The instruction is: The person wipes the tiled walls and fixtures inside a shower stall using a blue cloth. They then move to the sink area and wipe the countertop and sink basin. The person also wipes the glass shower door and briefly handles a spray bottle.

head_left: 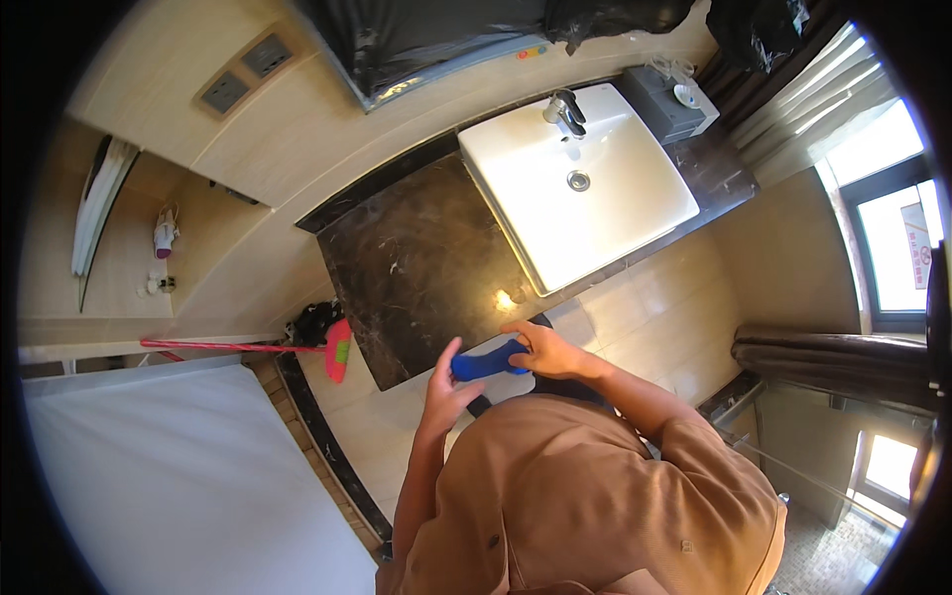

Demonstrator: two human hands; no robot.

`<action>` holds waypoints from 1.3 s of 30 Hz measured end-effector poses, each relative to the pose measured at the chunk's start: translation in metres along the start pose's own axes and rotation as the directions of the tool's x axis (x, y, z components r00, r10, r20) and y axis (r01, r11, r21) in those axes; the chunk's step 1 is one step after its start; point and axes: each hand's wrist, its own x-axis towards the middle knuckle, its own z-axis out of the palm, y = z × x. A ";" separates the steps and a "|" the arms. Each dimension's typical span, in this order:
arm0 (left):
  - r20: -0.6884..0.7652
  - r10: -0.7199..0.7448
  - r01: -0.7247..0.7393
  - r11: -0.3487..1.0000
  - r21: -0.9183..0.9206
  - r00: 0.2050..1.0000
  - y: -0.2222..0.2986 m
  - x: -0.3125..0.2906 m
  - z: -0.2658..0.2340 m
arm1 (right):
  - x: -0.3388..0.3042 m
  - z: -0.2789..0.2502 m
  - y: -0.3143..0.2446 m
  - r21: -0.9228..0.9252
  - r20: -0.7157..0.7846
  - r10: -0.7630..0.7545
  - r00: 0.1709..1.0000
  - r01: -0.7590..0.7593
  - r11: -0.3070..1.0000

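In front of my body, close to the front edge of the dark marbled countertop (416, 258), a folded blue cloth (486, 363) is stretched between my hands. My right hand (550, 352) pinches its right end with thumb and fingers. The left end sits in my left hand (448, 392), with the thumb on one side and the fingers on the other. The cloth is small and somewhat blurred, so its exact kind is hard to make out.
A white basin (605, 218) with a chrome faucet (565, 112) is set on the counter. Beside it stands a grey box (672, 104). At left are a pink broom (337, 352) and a large white panel (178, 466). Curtains (833, 352) hang at right.
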 end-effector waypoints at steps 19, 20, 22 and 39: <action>-0.048 0.345 -0.206 0.661 0.722 0.938 0.081 0.215 0.174 | 0.012 -0.224 0.033 -0.460 -0.619 -0.345 0.706 0.031 0.888; -0.082 0.364 -0.194 0.658 0.728 0.928 0.080 0.218 0.172 | 0.015 -0.227 0.033 -0.453 -0.621 -0.334 0.709 0.023 0.891; -0.105 0.344 -0.166 0.671 0.723 0.933 0.080 0.211 0.164 | 0.020 -0.229 0.035 -0.460 -0.606 -0.331 0.723 0.022 0.888; -0.561 -0.054 0.153 0.980 0.131 0.826 -0.056 0.059 0.051 | 0.082 -0.123 0.104 -0.817 -0.103 -0.270 0.957 0.073 0.572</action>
